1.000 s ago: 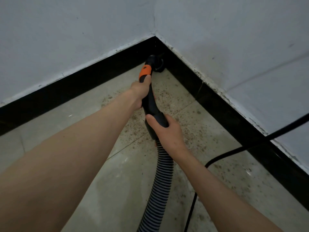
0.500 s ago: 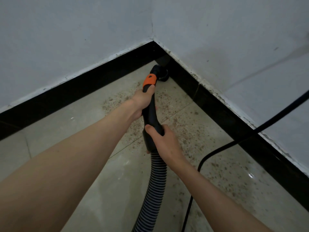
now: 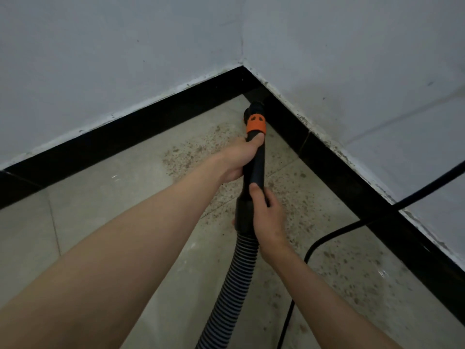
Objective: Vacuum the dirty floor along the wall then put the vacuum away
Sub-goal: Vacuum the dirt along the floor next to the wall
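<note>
Nozzle (image 3: 254, 108) dark against skirting (hose (image 3: 234, 283) cropped).

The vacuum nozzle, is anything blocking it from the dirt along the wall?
Nothing visible does. The nozzle sits in the corner against the black baseboard, and brown specks lie on open floor beside it. The power cord lies over the dirt nearer the person, so that could get in the way later.

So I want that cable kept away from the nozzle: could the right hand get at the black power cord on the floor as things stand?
Probably yes, once freed. The right hand grips the vacuum handle; the power cord lies on open floor just to its right, with nothing between them.
</note>
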Demonstrator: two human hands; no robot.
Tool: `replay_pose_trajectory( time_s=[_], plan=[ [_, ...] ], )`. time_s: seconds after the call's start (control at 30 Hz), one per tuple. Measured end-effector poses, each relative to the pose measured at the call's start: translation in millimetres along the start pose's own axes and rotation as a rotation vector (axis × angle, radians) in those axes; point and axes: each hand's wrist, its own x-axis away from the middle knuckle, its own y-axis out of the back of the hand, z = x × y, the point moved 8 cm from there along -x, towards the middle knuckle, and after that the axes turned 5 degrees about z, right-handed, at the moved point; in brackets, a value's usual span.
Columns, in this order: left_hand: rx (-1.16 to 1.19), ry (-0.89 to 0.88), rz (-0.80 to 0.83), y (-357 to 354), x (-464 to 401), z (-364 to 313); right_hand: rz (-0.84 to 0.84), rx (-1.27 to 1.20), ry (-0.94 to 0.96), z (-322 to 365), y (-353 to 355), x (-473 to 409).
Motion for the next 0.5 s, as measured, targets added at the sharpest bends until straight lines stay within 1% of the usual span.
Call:
replay_pose_trajectory(
  time_s=[0.13, 0.27, 0.5],
  plan=[
    [0.039, 0.017, 0.041, -18.5, -1.3, -0.8, 0.028, -0.153, -0.068, -0.4, 10.7, 2.1],
    [0.026, 0.01, 0.022, -23.9, -2.9, 0.2, 0.096, -0.226, -0.137, -4.6, 12.5, 3.7],
    [-0.028, 0.014, -0.035, -16.1, -1.1, -1.5, 0.153, -0.24, -0.158, -8.4, 4.5, -1.0]
  ],
)
